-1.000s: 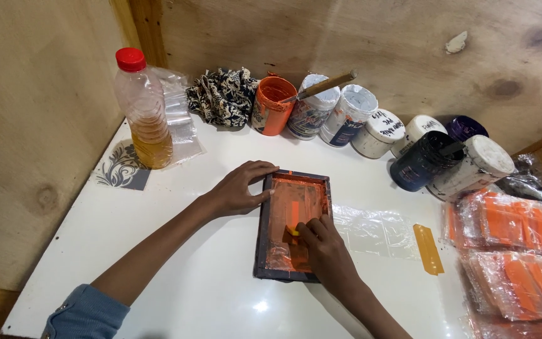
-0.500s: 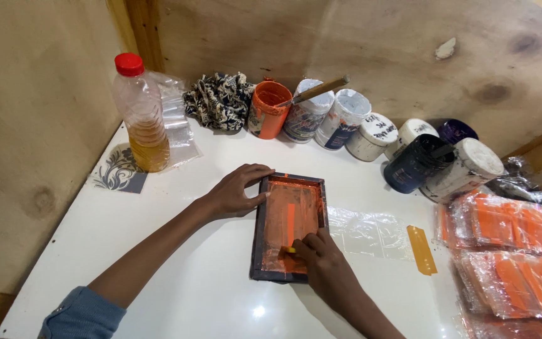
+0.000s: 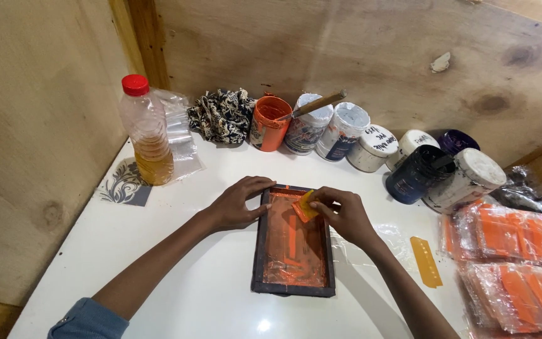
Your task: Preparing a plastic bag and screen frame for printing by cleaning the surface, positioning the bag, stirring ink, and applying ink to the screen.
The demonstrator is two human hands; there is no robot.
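Plywood walls are closing in a glossy white tabletop (image 3: 177, 276) in the corner where I am working. Far across it, round paint tubs (image 3: 371, 147) are standing in a row, a clear plastic bottle of amber liquid (image 3: 147, 139) far left, and bagged orange sheets (image 3: 515, 251) lying right. Centred near me, a dark rectangular wooden screen frame (image 3: 293, 242) is gleaming with wet orange ink. My left hand (image 3: 236, 202) is pressing flat on its far left edge; my right hand (image 3: 344, 212) is pinching a small orange squeegee card (image 3: 305, 206) at the far end.
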